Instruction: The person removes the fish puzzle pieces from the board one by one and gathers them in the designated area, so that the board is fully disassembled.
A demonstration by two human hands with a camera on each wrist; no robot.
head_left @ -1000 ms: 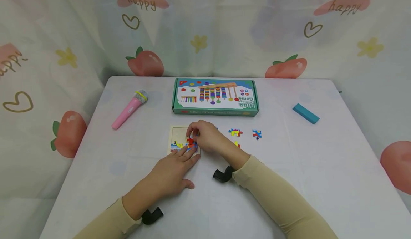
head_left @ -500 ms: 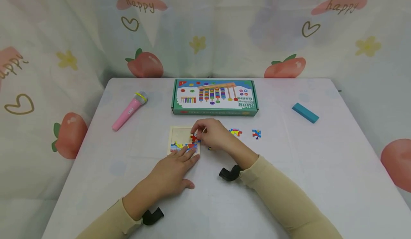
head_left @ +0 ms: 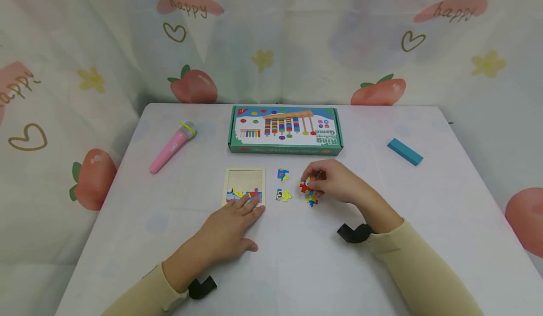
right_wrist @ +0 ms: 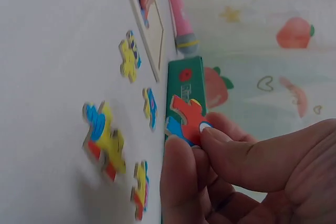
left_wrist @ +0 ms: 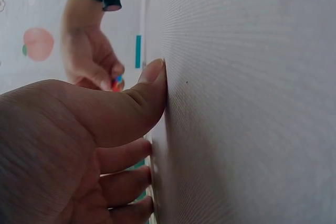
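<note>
My right hand (head_left: 339,181) pinches a red and blue jigsaw piece (right_wrist: 188,121) between thumb and fingers, raised over the loose pieces on the right. Below it, a yellow, blue and red jigsaw piece (right_wrist: 105,140) lies on the table. My left hand (head_left: 226,226) is laid flat, its fingertips resting on the near edge of a wooden puzzle tray (head_left: 246,170). Joined pieces (head_left: 233,195) fill the tray's near strip, partly covered by those fingers; bare wood shows beyond. Two loose pieces, one blue (head_left: 283,175) and one yellow (head_left: 286,195), lie between tray and right hand.
Behind the tray lies a green game box (head_left: 285,129). A pink toy microphone (head_left: 171,147) is at the back left, a teal block (head_left: 405,152) at the right. Another loose piece (right_wrist: 140,190) shows in the right wrist view. A printed curtain (head_left: 305,37) hangs behind the table.
My right hand has lifted the red piece out of the tray and carried it right, above the loose pieces, uncovering two others. The left hand has stayed on the tray.
</note>
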